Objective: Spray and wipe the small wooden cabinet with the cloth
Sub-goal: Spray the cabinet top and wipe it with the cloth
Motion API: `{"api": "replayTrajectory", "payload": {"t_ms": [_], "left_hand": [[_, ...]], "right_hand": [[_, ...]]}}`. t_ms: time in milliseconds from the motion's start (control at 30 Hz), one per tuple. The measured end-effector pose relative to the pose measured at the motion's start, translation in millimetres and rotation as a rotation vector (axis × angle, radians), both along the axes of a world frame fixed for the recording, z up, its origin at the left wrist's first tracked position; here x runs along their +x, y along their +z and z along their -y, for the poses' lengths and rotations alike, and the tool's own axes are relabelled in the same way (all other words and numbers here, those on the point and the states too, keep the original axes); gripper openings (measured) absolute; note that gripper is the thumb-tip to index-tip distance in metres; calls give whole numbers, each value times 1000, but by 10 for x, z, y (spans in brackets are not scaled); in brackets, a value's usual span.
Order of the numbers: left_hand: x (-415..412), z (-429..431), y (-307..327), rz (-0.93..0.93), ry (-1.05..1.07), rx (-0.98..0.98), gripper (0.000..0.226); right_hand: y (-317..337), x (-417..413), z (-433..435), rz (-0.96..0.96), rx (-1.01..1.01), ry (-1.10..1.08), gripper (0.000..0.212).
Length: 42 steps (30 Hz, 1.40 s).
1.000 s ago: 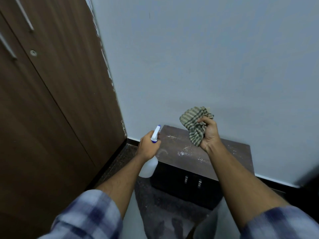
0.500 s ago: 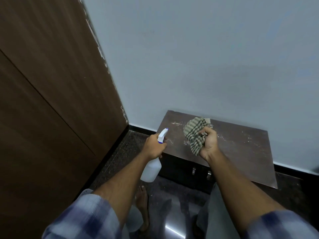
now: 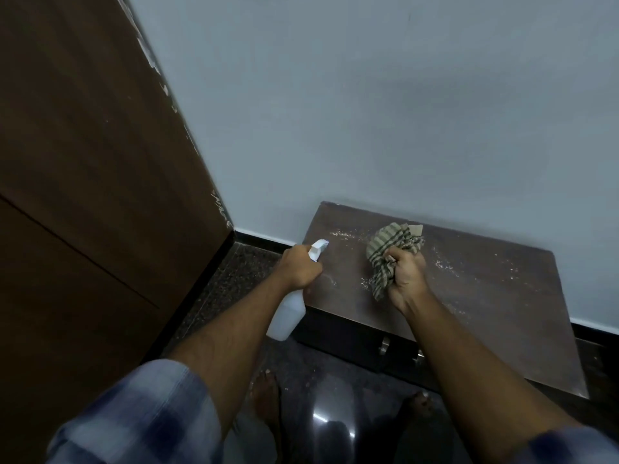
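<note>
A person looks down at a small wooden cabinet (image 3: pixel 485 296) standing on the floor, its back edge against a pale wall (image 3: pixel 368 112). The cabinet is low and dark brown, with a flat rectangular top. Its long axis runs left to right along the wall. White specks (image 3: pixel 442 264) are scattered over the top, thickest across the left half and thinner toward the right end. Two small metal handles (image 3: pixel 385 346) show on the cabinet's front, just under the top's front edge.

The right hand (image 3: pixel 407 271) is over the left half of the cabinet top, its fingers clenched around a bunched green checked cloth (image 3: pixel 390 246). The cloth bulges out past the fingers toward the cabinet's back edge, with a loose tail hanging toward the front edge. Whether the cloth touches the top cannot be told.

The left hand (image 3: pixel 299 267) is at the cabinet's front left corner, its fingers wrapped around the neck of a white spray bottle (image 3: pixel 286 314). The bottle's body hangs off the cabinet's left side, and its nozzle points in over the top toward the back.

The right hand is the nearer one to the speckled surface. Most of the uncovered top lies to the right of the cloth, so a wipe would likely travel rightward along the cabinet's length.
</note>
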State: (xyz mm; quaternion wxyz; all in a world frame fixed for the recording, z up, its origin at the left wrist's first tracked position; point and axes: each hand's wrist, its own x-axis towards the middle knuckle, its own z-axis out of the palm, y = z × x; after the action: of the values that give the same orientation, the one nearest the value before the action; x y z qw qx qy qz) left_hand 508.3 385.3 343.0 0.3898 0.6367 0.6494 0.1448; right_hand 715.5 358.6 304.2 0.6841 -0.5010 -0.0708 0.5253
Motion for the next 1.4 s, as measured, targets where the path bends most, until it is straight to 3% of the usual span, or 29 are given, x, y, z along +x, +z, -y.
{"api": "replayTrajectory", "payload": {"t_ms": [233, 300, 400, 467, 533, 600, 700, 767, 833, 933, 967, 1033, 1100, 1200, 1233, 1333, 1367, 1400], "left_hand": [[-18, -254, -116, -55, -25, -50, 22], [-27, -289, -141, -45, -43, -65, 23], [-65, -308, -148, -30, -63, -81, 22], [-103, -323, -154, -32, -66, -85, 21], [-136, -343, -151, -3, -65, -117, 20], [-171, -371, -156, -4, -65, -144, 23], [-196, -435, -161, -32, -72, -137, 30], [-180, -498, -159, -41, -72, -127, 28], [-153, -561, -147, -56, -47, -106, 24], [-98, -651, -109, -77, 10, -67, 23], [-84, -675, -98, -82, 28, -58, 23], [-68, -719, -96, -57, 58, -62, 22], [-69, -754, -111, -23, 62, -89, 21], [-77, -779, -130, -29, 44, -105, 25], [-80, -782, -133, -26, 36, -112, 26], [-102, -791, -134, -15, -1, -139, 25], [-115, -801, -143, -12, 0, -143, 26], [-130, -806, -155, -11, 7, -146, 26]], "right_hand": [[-325, 56, -601, 481, -88, 25, 27], [-435, -9, -780, 714, -107, 75, 29], [-700, -291, -877, 1322, -200, 487, 43], [-825, -459, -835, 1732, -65, 833, 59], [-820, -357, -898, 1879, 121, 985, 64], [-780, -140, -1069, 1811, 1, 923, 61], [-729, 30, -1133, 1461, -343, 516, 44], [-741, -86, -975, 1390, -241, 568, 39], [-775, -130, -795, 1382, -93, 611, 42], [-870, -75, -681, 1338, -367, 339, 55], [-883, -125, -639, 1405, -423, 354, 59], [-935, -190, -551, 1621, -204, 614, 65], [-881, -38, -719, 1709, -34, 808, 63], [-789, 3, -1142, 1593, -438, 513, 59], [-761, -135, -1231, 1642, -411, 517, 58], [-781, -500, -1347, 1796, 237, 973, 49], [-755, -476, -1442, 1782, 324, 1028, 49], [-741, -411, -1566, 1751, 223, 961, 51]]}}
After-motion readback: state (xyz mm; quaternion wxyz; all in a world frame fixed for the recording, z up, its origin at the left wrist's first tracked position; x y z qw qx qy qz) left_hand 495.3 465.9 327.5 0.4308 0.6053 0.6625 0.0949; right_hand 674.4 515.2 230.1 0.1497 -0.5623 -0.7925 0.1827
